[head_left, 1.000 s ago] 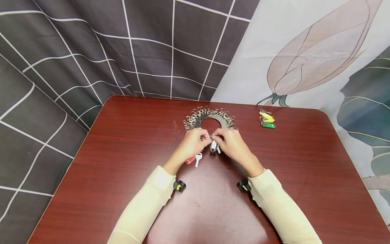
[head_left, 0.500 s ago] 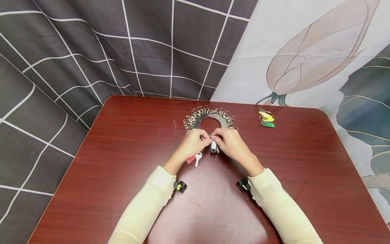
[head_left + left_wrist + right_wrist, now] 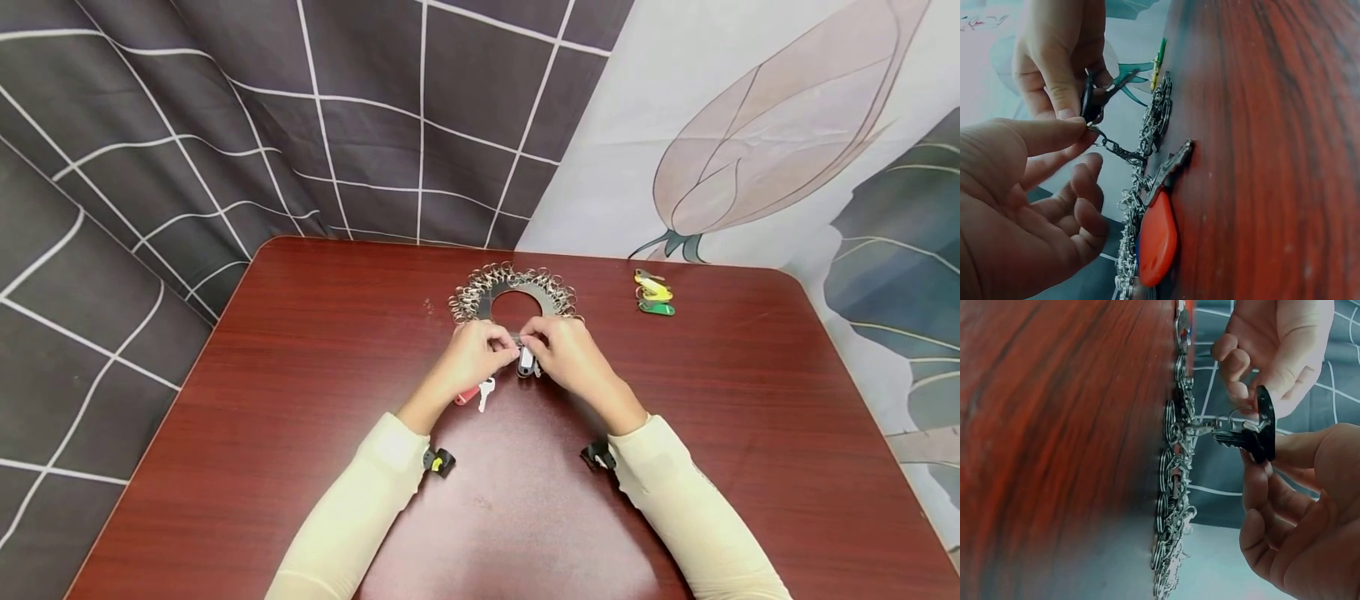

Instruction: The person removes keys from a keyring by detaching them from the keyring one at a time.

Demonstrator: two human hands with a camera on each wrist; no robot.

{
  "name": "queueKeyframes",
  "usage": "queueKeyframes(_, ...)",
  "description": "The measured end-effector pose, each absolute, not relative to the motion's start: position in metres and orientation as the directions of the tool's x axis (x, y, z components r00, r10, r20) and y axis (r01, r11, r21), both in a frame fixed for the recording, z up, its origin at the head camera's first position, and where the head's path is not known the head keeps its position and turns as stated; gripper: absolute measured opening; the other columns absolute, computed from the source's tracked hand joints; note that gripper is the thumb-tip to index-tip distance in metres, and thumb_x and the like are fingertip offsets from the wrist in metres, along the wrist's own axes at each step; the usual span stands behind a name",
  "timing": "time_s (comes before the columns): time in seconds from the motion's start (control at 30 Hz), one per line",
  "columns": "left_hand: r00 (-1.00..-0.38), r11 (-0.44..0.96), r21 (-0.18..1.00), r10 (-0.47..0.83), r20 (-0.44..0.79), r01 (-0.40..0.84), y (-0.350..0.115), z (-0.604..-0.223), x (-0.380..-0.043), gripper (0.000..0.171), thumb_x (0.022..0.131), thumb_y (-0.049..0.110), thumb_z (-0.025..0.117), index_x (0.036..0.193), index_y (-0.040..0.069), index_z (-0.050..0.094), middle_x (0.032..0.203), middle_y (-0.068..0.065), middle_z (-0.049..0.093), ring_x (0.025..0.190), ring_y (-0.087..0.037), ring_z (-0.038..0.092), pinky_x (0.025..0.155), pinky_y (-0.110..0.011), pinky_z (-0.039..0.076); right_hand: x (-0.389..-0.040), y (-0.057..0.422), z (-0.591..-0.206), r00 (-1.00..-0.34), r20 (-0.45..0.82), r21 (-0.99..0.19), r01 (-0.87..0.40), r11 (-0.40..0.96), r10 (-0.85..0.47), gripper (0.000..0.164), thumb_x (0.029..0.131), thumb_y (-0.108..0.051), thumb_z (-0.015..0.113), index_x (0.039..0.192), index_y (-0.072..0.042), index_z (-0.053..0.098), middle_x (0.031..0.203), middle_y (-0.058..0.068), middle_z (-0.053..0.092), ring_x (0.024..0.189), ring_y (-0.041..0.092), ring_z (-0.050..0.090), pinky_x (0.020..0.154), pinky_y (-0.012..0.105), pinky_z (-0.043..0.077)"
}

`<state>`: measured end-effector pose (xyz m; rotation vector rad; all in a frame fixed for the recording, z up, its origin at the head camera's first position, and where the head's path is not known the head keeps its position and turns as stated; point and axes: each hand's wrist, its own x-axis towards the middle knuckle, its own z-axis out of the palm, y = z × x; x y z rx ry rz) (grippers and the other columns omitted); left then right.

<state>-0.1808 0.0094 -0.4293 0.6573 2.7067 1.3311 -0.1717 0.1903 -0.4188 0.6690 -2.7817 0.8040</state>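
A black key tag (image 3: 526,361) with a white label hangs between my two hands, over the near side of a flat grey ring-shaped plate (image 3: 550,302) fringed with small metal key rings. My right hand (image 3: 566,348) pinches the tag between thumb and fingers; a dark key (image 3: 1230,439) hangs beside it in the right wrist view. With thumb and forefinger, my left hand (image 3: 474,354) pinches a small metal split ring (image 3: 1093,129), from which a short chain (image 3: 1119,150) runs down to the plate's fringe. Below the left hand lie a red key tag (image 3: 1159,240) and its key (image 3: 486,393).
At the table's far right lie yellow key tags (image 3: 655,288) and a green key tag (image 3: 657,308). The reddish-brown tabletop (image 3: 330,333) meets a dark gridded curtain (image 3: 360,125) and a pale flower-printed cloth (image 3: 622,167) behind it.
Both hands stay at nearly the same spot, with only slight finger movement. The black key tag and its key shift a little between the fingers.
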Motion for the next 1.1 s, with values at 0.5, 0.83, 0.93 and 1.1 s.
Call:
queueKeyframes(0.5,-0.915,0.458,0.850,0.397,0.066,0.260,0.009,-0.431,-0.181,0.008,0.082,0.014,0.073,0.074,0.012,0.072,0.070,-0.002,0.065,0.058,-0.009,0.054,0.057,-0.023,0.048,-0.170,0.190,-0.417,-0.885,0.299,-0.455,-0.461,0.762,-0.357,0.007,0.090,-0.012,0.067,0.085,-0.010,0.071,0.079,0.004,0.071,0.065,0.017,0.057,0.059,0.035,0.048)
queueKeyframes(0.83,-0.904,0.528,0.790,0.420,0.076,0.312,0.010,-0.427,-0.178,0.008,0.081,0.016,0.074,0.073,0.015,0.072,0.071,0.000,0.067,0.064,-0.010,0.058,0.062,-0.026,0.051,-0.172,0.195,-0.413,-0.893,0.271,-0.481,-0.448,0.753,-0.359,0.007,0.090,-0.013,0.066,0.087,-0.011,0.072,0.078,0.003,0.071,0.061,0.016,0.053,0.056,0.032,0.045)
queueKeyframes(0.93,-0.890,0.538,0.779,0.451,0.057,0.322,0.010,-0.428,-0.177,0.008,0.081,0.015,0.074,0.073,0.014,0.072,0.069,0.001,0.067,0.061,-0.007,0.058,0.060,-0.023,0.051,-0.173,0.199,-0.410,-0.903,0.267,-0.498,-0.427,0.755,-0.336,0.008,0.091,-0.014,0.065,0.088,-0.010,0.072,0.082,0.004,0.071,0.066,0.016,0.056,0.060,0.034,0.048)
queueKeyframes(1.1,-0.873,0.557,0.775,0.487,-0.012,0.300,0.011,-0.427,-0.174,0.010,0.082,0.013,0.073,0.072,0.012,0.071,0.063,0.001,0.065,0.044,-0.006,0.051,0.046,-0.019,0.047,-0.175,0.209,-0.403,-0.915,0.287,-0.521,-0.399,0.755,-0.285,0.009,0.092,-0.017,0.065,0.091,-0.011,0.071,0.088,0.005,0.073,0.072,0.017,0.059,0.065,0.037,0.050)
